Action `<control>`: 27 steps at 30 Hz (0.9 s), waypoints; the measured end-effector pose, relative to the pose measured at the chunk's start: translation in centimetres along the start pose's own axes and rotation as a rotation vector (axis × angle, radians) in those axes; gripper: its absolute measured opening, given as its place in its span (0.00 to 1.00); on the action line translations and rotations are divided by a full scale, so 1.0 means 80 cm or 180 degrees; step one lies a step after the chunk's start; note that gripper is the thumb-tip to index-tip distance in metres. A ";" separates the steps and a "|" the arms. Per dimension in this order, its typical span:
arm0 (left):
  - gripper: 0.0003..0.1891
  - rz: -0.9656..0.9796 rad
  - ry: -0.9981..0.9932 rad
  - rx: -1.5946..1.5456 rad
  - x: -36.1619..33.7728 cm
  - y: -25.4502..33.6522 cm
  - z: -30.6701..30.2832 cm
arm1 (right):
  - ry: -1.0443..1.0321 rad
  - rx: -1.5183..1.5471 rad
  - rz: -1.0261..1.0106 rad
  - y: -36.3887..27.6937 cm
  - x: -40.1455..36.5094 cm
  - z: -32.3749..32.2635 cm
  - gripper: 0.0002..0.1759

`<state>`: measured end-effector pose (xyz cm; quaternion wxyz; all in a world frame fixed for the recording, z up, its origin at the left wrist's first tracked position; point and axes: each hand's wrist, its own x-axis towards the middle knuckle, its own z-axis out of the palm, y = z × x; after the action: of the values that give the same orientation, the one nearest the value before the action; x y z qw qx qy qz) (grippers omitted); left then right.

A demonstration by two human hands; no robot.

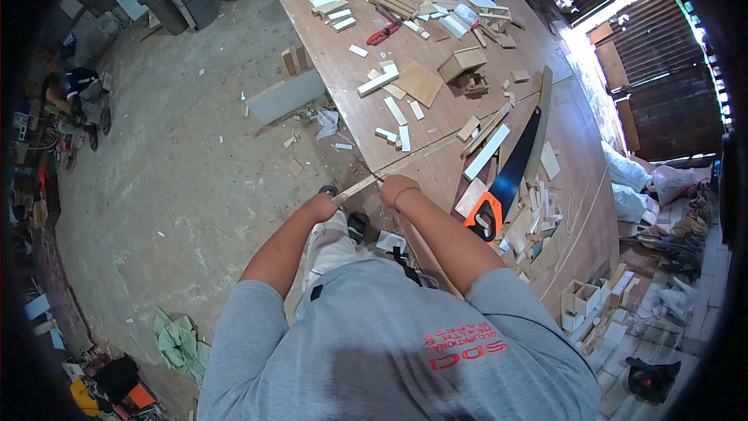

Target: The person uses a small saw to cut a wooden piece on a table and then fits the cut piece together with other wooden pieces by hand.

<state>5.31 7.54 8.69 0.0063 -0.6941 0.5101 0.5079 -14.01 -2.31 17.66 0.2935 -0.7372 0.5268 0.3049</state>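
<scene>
At the near left edge of the wooden table [354,129], my left hand [322,206] is closed around the end of a thin wooden strip [358,186]. The strip slants up toward the table edge. My right hand [399,190] is closed beside the strip's far end. A small dark pointed tip [377,177] shows at its fingers; what kind of tool it is, I cannot make out. To the right of my right hand lies a handsaw [508,175] with an orange and black handle and a dark blade, among wood offcuts [538,214].
Red-handled pliers [383,33], a small wooden box [461,64] and several white and bare wood pieces lie on the table's far part. A grey-white board [287,97] leans beside the table. Another person [78,97] sits at the far left. A green cloth [181,345] lies on the floor.
</scene>
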 end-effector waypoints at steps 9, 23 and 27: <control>0.38 -0.0236 0.0104 0.0218 -0.016 0.011 -0.003 | 0.0402 -0.0014 -0.0151 -0.006 -0.018 0.027 0.15; 0.32 0.0110 -0.0215 -0.0885 -0.007 -0.003 0.016 | 0.0286 -0.0330 -0.0045 0.002 -0.064 0.005 0.15; 0.32 0.0856 0.0249 -0.0420 0.036 -0.039 0.047 | 0.0380 -0.0184 0.0142 -0.006 -0.066 0.017 0.14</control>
<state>4.84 9.00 3.22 -0.1273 -0.6377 0.5638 0.5092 -15.13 2.00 20.81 0.2333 -0.7503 0.5506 0.2819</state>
